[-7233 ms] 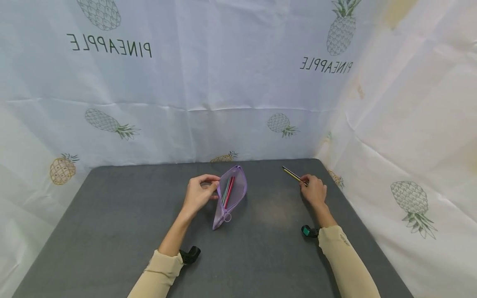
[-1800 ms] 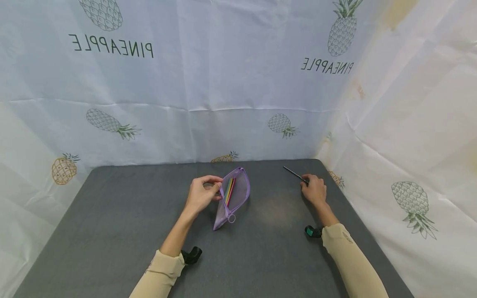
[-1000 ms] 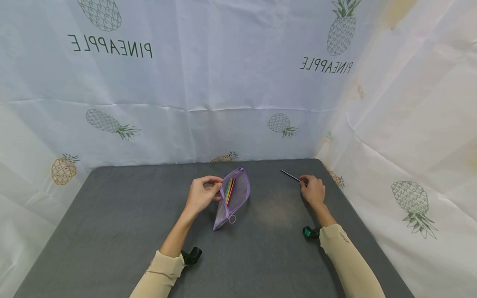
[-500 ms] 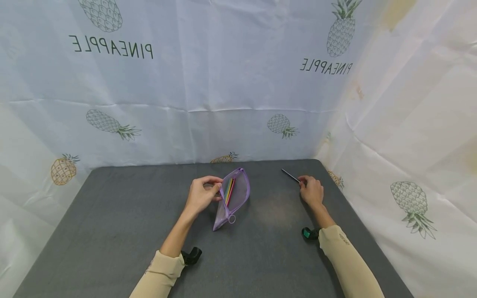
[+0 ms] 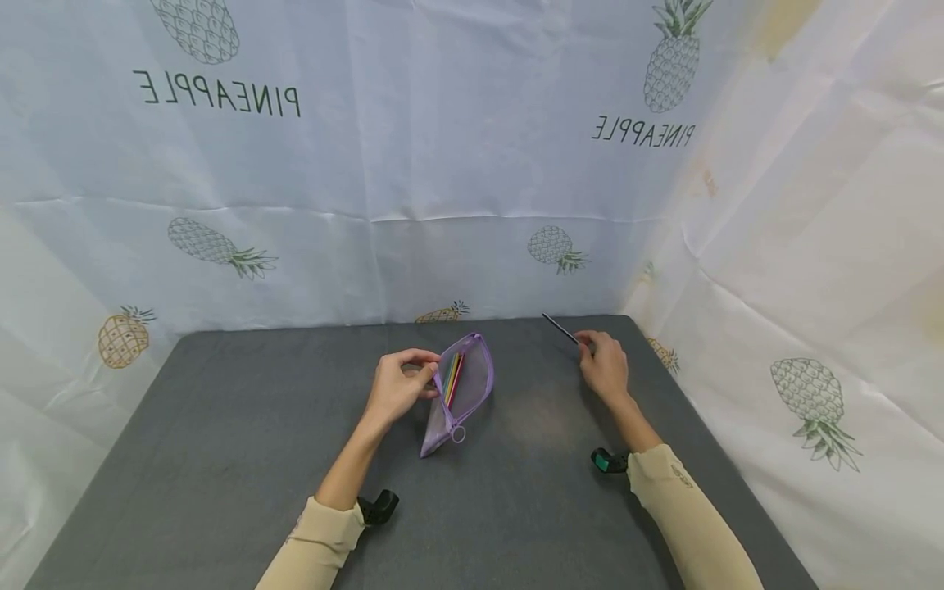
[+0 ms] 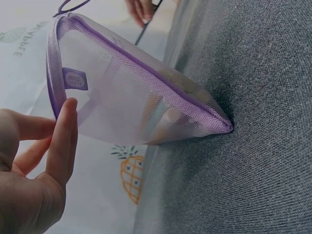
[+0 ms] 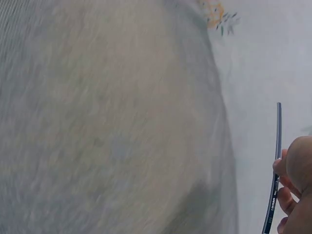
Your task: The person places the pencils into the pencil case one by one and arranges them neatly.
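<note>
My left hand [image 5: 398, 385] pinches the left edge of a purple mesh zip pencil case [image 6: 107, 87], holding its mouth apart. One lower corner of the case rests on the table in the left wrist view. Several colored pencils [image 5: 454, 381] lean inside it, with red and yellow ones showing. To the right, my right hand [image 5: 606, 365] grips a dark pencil [image 5: 559, 328] between thumb and fingers, raised above the table's far right part. Printed lettering shows on its dark barrel in the right wrist view; part of it is hidden by the fingers.
A dark grey table [image 5: 221, 459] lies under both hands. White curtain [image 5: 457, 147] printed with pineapples stands along its back and right sides. A ring-shaped zip pull [image 5: 459, 433] hangs from the case's near end. Each wrist carries a black camera.
Earlier, a yellow-and-black pencil was in my right hand; a yellow one now shows in the case. The right hand has since taken the dark pencil and lifted it up and left.
</note>
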`<state>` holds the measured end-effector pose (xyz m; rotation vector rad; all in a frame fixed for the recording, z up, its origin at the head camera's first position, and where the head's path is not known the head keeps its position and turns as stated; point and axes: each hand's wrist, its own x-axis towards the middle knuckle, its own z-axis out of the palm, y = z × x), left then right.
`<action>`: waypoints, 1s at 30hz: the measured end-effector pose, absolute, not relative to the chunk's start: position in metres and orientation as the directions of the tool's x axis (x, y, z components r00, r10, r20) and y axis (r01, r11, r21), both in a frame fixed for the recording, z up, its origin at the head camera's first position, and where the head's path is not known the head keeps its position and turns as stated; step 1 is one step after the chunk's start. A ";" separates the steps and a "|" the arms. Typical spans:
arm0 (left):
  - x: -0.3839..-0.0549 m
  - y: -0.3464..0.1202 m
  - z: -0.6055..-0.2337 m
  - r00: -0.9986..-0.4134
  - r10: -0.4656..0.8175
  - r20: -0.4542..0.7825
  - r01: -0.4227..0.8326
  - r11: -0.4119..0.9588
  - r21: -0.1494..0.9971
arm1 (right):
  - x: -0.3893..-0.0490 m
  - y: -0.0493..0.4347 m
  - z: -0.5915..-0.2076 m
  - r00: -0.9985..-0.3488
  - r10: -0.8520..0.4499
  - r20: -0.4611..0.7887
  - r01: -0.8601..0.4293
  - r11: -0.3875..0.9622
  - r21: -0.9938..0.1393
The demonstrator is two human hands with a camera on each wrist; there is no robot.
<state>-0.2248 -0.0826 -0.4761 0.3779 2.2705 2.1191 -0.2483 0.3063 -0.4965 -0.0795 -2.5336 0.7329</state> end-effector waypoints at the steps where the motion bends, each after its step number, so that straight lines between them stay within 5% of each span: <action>1: -0.225 -0.083 -0.476 -0.971 0.184 0.154 0.166 0.052 0.985 | -0.248 0.304 -0.494 -0.871 0.185 0.455 -0.090 0.851 -0.517; 20: -0.225 -0.084 -0.478 -0.968 0.194 0.160 0.174 0.055 0.983 | -0.237 0.252 -0.453 -0.835 0.140 0.532 -0.282 0.721 -0.633; 30: -0.225 -0.083 -0.477 -0.968 0.195 0.159 0.174 0.066 0.982 | -0.226 0.224 -0.434 -0.898 0.185 0.399 -0.236 0.563 -0.792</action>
